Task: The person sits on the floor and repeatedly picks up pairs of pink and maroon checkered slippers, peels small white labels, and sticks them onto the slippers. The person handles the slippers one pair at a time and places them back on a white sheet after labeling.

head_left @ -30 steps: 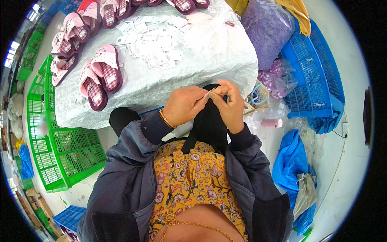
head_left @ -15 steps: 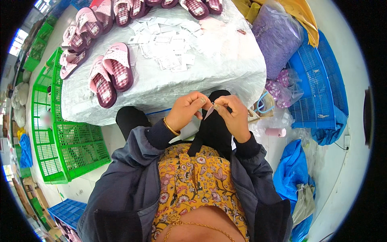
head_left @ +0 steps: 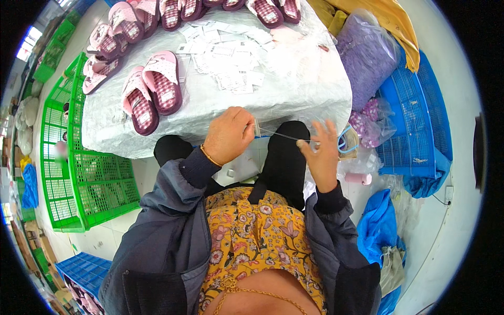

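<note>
My left hand [head_left: 229, 135] is closed, its fingertips pinching a small pale tag [head_left: 257, 127] seen nearly edge-on. A thin whitish string [head_left: 283, 136] runs taut from the tag to my right hand [head_left: 322, 152]. The right thumb and a finger hold the string's other end, while the remaining fingers are spread and slightly blurred. Both hands are over my lap, just off the table's near edge. On the table, a pair of pink slippers [head_left: 152, 92] with checked insoles lies ahead of my left hand. Several loose printed white tags [head_left: 231, 65] are scattered beyond.
More pink slippers [head_left: 126, 23] line the far and left edges of the plastic-covered table [head_left: 210, 113]. Green crates [head_left: 102, 184] stand at left. At right are a bag of purple material [head_left: 365, 58], blue crates [head_left: 407, 115] and a pink spool [head_left: 358, 178] on the floor.
My hands, close together before, have moved apart: the left a little left, the right to the right. The string is now stretched between them, and some right fingers have spread.
</note>
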Available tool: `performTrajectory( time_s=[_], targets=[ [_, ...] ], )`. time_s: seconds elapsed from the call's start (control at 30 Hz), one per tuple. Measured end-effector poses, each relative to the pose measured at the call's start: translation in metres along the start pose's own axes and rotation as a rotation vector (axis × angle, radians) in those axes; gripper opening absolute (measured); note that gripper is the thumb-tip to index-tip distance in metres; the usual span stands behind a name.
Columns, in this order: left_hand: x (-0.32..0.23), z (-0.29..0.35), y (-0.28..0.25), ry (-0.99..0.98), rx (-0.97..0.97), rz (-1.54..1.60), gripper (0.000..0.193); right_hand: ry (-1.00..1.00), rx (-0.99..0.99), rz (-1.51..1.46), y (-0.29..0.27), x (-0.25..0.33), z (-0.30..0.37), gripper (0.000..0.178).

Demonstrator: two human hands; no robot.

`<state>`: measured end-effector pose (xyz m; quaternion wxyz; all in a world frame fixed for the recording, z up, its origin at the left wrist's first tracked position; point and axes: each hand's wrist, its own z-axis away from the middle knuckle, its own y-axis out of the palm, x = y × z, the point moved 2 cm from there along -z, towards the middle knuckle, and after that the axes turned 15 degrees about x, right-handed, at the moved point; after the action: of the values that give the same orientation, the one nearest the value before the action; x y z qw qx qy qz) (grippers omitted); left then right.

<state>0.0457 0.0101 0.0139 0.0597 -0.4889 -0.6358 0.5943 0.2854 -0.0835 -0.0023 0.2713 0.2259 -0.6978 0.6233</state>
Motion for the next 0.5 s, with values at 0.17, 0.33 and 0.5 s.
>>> performTrajectory(
  time_s=[0.17, 0.33, 0.5],
  targets=[
    [0.006, 0.007, -0.015, -0.140, 0.107, -0.011, 0.007, -0.102, -0.346, -0.051, -0.025, 0.035, -0.002, 0.049],
    [-0.004, 0.008, -0.029, -0.074, 0.119, 0.024, 0.007, -0.424, -0.318, -0.183, -0.029, 0.062, -0.003, 0.035],
    [-0.019, 0.004, -0.036, -0.050, 0.135, 0.241, 0.010, -0.090, 0.506, -0.777, 0.025, 0.083, -0.031, 0.026]
  ],
)
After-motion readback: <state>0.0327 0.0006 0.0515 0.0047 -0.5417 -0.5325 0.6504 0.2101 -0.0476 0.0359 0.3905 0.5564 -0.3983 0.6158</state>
